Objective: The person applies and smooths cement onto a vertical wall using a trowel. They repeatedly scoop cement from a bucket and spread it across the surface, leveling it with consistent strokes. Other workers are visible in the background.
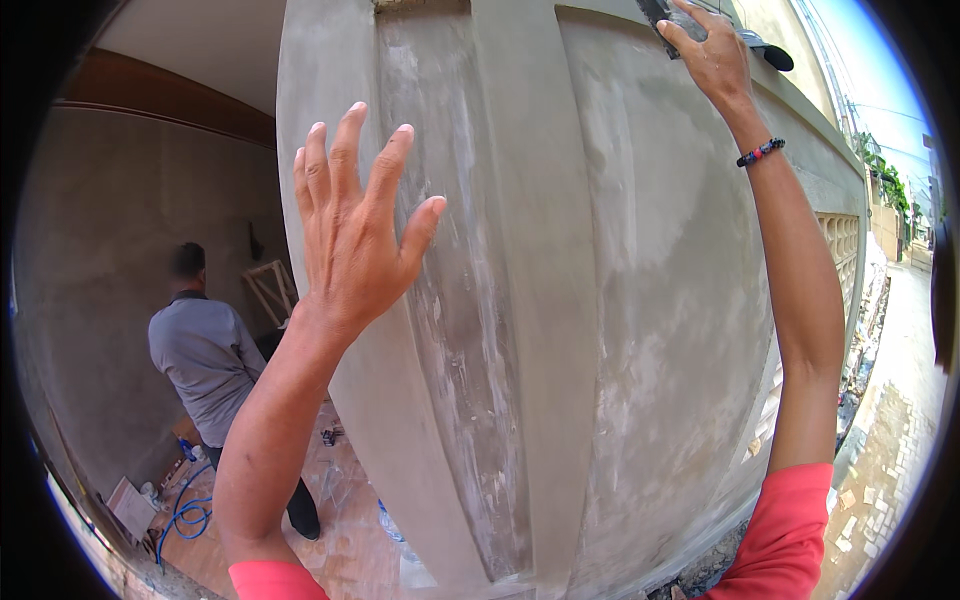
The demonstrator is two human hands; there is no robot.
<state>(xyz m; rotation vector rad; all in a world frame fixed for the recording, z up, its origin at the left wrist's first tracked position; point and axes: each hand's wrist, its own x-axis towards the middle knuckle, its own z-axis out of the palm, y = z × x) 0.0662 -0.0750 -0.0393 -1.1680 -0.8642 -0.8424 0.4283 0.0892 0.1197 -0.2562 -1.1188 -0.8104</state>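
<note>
My left hand (352, 225) is raised with its fingers spread in front of the grey plastered wall (668, 250), near the edge where the wall meets the doorway. Nothing is in it, and I cannot tell whether its fingertips touch the plaster. High at the upper right, my right hand (716, 58) grips a dark, flat hand tool (660, 28) by the wall's upper ledge. Part of that tool is hidden by the fingers or cut off by the view's edge, so its exact kind is unclear. Pale streaks run down the recessed strip (455, 290) between two smooth raised bands.
Just past my right hand, a dark cap (770, 52) rests on the ledge. Inside the room on the left, a person in a grey shirt (208, 360) stands facing away. A blue hose (185, 512) coils on the tiled floor. A paved lane (885, 450) runs along the right.
</note>
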